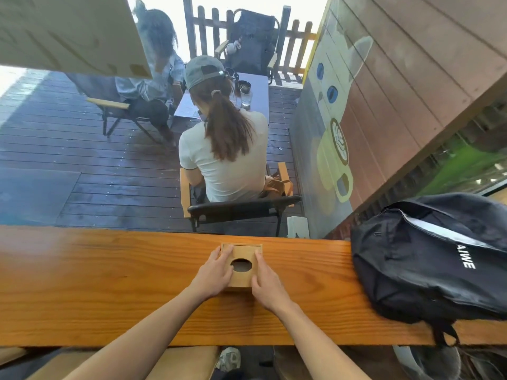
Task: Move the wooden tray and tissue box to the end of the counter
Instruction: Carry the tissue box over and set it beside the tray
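A light wooden tissue box (242,255) with an oval hole in its lid stands near the far edge of the orange-brown wooden counter (109,283), at mid-width. My left hand (215,271) clasps its left side, fingers spread over the lid. My right hand (267,282) presses against its right side, fingers along the edge. Both hands touch the box. A wooden tray separate from the box is not visible to me.
A black backpack (430,259) lies on the counter at the right, a short gap from the box. Behind the window, two people sit on chairs at a table on a dark deck. A stool and a shoe show under the counter.
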